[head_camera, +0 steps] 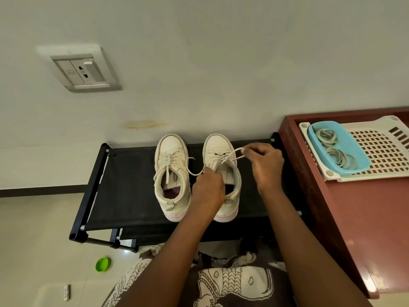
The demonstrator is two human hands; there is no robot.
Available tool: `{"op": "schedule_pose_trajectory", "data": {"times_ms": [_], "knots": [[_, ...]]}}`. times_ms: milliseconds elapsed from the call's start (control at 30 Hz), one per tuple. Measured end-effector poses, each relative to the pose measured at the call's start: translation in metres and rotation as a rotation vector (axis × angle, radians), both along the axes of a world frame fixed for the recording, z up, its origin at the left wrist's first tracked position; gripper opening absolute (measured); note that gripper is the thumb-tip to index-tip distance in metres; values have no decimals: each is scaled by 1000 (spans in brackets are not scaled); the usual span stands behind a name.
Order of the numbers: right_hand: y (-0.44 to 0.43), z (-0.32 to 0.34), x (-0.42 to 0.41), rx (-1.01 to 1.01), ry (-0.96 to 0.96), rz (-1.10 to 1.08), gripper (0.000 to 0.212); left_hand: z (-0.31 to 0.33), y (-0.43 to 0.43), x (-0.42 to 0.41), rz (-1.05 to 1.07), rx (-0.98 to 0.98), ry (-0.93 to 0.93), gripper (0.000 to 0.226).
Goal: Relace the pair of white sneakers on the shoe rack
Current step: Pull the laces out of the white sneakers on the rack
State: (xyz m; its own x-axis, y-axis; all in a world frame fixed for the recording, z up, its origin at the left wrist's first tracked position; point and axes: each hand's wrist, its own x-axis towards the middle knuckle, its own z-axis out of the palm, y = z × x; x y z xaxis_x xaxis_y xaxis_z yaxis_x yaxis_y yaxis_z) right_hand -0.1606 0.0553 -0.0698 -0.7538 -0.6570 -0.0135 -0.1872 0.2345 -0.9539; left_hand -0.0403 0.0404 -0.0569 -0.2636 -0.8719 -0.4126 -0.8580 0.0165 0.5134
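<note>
With the left hand (207,188) pinching the tongue (215,166) of the right-hand sneaker (215,143) steady, the right hand (265,166), pinching the lace (233,153), should pull evenly to snug the crossings.

The left hand (208,189) covers the near side of the right shoe (218,144). Both ends of the lace (230,154) are lost inside its pinch and the right hand's (265,165). Something purple (172,192) sits deep in the left shoe (171,147); I cannot tell what. The tray (365,125) and table (354,218) run off the right edge. A white thing (66,292) on the floor is too small to tell.
</note>
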Motion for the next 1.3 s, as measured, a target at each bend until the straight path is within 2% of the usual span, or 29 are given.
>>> {"op": "schedule_pose_trajectory", "data": {"times_ms": [133, 233, 333, 400, 500, 533, 667, 967, 1033, 1100, 1167, 1300], "knots": [[0, -6, -3, 59, -35, -104, 4, 0, 0, -1, 1, 4, -8, 30], [0, -12, -3, 225, 26, -102, 13, 6, -3, 2, -56, -63, -109, 28], [2, -15, 1, 427, 154, -45, 22, 20, -20, 8, -40, -153, -148, 47], [3, -13, 7, 393, 209, -15, 32, 27, -37, 11, -17, -232, -54, 48], [6, -6, 13, 312, 382, -19, 33, 29, -51, 10, -60, -326, 62, 23], [8, -5, 15, 303, 415, -18, 31, 27, -52, 9, -95, -356, 62, 21], [11, -2, 24, 299, 327, 50, 23, 6, -56, 9, -290, -395, 75, 21], [14, 5, 26, 377, 370, 197, 33, -5, -70, 8, -373, -345, 254, 16], [14, 3, 25, 414, 383, 242, 34, -6, -69, 7, -375, -336, 250, 16], [13, 1, 25, 433, 380, 263, 27, -9, -69, 4, -384, -348, 230, 18], [13, -1, 25, 413, 366, 249, 20, -10, -69, 2, -395, -363, 208, 18], [12, -5, 26, 376, 364, 199, 21, -10, -70, -5, -395, -353, 107, 17]]}}
